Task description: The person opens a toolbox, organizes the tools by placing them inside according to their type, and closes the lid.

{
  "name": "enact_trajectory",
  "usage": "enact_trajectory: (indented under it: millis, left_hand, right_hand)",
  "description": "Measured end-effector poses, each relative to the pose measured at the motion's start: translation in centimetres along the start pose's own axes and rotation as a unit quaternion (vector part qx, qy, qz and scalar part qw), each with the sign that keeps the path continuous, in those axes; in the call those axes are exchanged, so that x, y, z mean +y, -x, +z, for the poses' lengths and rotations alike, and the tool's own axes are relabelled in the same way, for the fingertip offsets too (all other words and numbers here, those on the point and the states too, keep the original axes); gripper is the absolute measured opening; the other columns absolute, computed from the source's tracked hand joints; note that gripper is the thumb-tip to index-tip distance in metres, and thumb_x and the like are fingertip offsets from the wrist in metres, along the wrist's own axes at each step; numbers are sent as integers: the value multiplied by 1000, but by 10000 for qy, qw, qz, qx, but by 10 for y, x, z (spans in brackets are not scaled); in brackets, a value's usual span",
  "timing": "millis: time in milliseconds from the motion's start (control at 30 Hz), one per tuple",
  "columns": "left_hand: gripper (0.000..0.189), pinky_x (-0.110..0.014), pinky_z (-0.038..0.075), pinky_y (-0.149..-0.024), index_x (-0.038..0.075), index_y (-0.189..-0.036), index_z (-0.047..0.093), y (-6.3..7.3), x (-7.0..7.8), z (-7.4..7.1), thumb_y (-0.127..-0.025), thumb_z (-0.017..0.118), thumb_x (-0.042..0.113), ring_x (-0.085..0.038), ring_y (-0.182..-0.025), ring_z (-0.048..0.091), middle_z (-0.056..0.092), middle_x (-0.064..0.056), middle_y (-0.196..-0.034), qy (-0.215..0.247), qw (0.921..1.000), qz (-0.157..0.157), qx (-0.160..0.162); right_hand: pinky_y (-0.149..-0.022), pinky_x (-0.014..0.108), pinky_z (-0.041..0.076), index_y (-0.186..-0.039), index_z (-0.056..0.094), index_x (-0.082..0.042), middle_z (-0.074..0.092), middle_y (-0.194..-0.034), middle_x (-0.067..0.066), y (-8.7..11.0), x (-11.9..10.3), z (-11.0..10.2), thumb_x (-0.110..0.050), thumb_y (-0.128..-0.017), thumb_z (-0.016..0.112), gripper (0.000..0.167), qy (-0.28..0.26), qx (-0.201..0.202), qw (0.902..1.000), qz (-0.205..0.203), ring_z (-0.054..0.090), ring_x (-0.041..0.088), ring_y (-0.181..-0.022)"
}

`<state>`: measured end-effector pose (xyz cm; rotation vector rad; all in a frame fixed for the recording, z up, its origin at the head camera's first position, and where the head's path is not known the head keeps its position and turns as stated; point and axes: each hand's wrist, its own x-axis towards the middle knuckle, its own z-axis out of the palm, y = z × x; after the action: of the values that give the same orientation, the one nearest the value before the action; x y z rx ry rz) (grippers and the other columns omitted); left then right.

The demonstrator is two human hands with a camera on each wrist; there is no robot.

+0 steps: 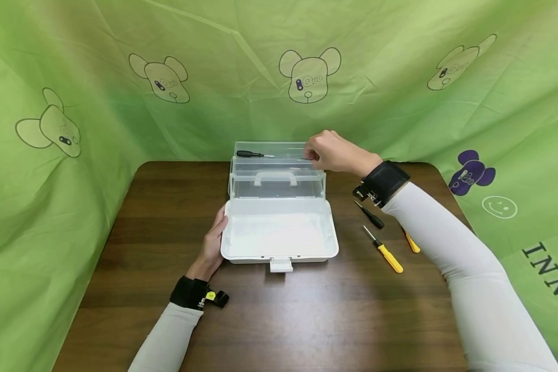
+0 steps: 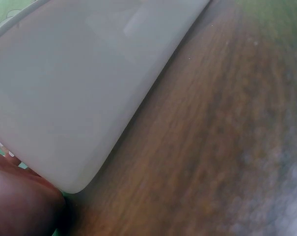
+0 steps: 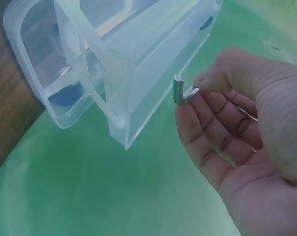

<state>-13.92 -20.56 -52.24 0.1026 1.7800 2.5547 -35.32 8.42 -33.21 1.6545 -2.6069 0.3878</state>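
Note:
My left hand [image 1: 212, 245] grips the left side of a white toolbox [image 1: 251, 257], thumb at its rim and fingers around the outer wall. In the left wrist view the box's wall [image 2: 79, 88] fills much of the frame. The box stands unfolded, with clear tiered trays [image 1: 246, 185] raised at the back. Over the right end of the top tray, my right hand [image 1: 335, 152] pinches a small silver L-shaped hex key [image 3: 179, 90] between thumb and fingers, just outside the tray wall in the right wrist view. A black-handled screwdriver [image 1: 248, 154] lies in the top tray.
Right of the box on the wooden table [image 1: 279, 330] lie a small black screwdriver [image 1: 372, 217], a yellow-handled screwdriver [image 1: 390, 259] and another yellow-handled tool [image 1: 413, 244], partly hidden by my right sleeve. Green cloth [image 1: 242, 113] hangs behind and at both sides.

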Motion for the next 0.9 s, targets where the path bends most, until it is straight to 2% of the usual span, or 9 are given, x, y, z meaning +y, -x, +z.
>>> enact_trajectory:
  millis: [233,467,667,900]
  left_hand:
    - [57,-48,1,-129,9,-170,2,1,0,0,-116,17,19,-23,-161,2,5,-9,-177,28,10000,-58,28]
    - [58,-47,-1,-129,10,-171,1,1,-1,1,-116,18,20,-21,-162,0,3,-8,-178,-11,10000,-38,56]
    - [58,-46,1,-129,11,-171,2,2,0,2,-116,17,20,-20,-161,2,5,-7,-177,-46,10000,-48,29]
    - [58,-47,2,-129,10,-171,2,2,2,4,-116,17,19,-20,-161,4,7,-7,-177,-41,10000,-26,50]
  right_hand:
    - [-66,34,40,-75,59,-10,52,-72,0,-8,3,9,11,-76,65,23,-95,-267,9996,91,48,17,-70]
    - [-67,35,47,-80,68,-6,61,-74,2,-12,6,19,11,-76,67,18,-125,-470,9986,183,54,18,-70]
    - [-66,34,43,-77,66,-8,58,-72,1,-13,7,21,12,-77,69,20,-173,-572,9980,213,50,17,-68]
    - [-65,32,36,-71,57,-12,47,-68,-2,-14,7,20,12,-79,67,27,-175,-658,9976,120,41,15,-66]
